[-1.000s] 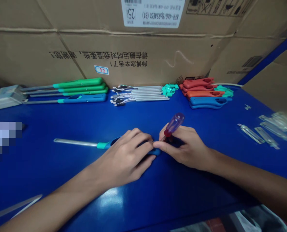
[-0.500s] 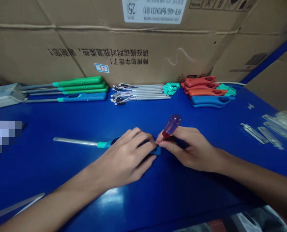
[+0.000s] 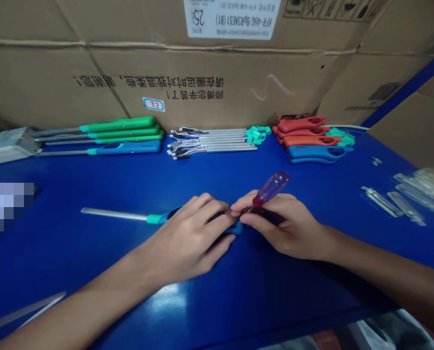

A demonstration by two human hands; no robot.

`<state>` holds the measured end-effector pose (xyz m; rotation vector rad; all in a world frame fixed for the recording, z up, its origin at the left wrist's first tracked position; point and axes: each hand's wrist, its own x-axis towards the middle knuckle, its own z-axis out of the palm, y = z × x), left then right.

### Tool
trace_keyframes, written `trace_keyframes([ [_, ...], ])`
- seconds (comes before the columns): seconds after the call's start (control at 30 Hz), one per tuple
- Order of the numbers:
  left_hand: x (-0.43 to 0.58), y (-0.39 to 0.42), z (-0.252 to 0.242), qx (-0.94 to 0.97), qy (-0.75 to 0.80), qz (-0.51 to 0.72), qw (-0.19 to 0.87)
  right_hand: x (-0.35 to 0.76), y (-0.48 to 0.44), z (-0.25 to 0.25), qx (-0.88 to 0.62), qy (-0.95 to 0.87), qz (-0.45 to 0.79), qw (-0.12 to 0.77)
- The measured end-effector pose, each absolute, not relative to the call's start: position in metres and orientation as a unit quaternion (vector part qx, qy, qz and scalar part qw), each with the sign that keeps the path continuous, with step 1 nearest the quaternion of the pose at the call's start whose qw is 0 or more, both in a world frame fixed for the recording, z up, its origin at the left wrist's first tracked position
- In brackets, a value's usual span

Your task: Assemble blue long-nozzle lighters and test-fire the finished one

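Now left hand (image 3: 186, 238) curling closed around blue plastic handle of long silver-nozzled gas lighter (image 3: 153, 219), lighter lying on blue table (image 3: 74, 184), nozzle pointing left. Right hand (image 3: 284, 226) pinching translucent purple screwdriver (image 3: 271, 188) with red collar between thumb and fingers, tip hidden at lighter's handle.

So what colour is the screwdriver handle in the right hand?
The screwdriver handle is translucent purple, turning red near the right hand; the head view shows it.
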<state>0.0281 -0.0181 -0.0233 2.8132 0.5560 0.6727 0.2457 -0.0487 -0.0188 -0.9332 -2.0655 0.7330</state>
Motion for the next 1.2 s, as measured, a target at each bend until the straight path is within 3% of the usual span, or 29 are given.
trace_keyframes([
  [0.17,0.027,-0.019,-0.022,0.949,0.199,0.222,0.103,0.245,-0.048,-0.018,-0.374,-0.79,0.328,0.358],
  [0.63,0.026,-0.02,-0.025,0.947,0.206,0.221,0.109,0.238,-0.044,-0.021,-0.419,-0.786,0.205,0.406],
  [0.97,0.026,-0.019,-0.025,0.945,0.209,0.221,0.118,0.232,-0.045,-0.031,-0.419,-0.743,0.276,0.442],
  [1.2,0.027,-0.02,-0.024,0.945,0.211,0.219,0.122,0.233,-0.043,-0.028,-0.418,-0.744,0.315,0.415],
])
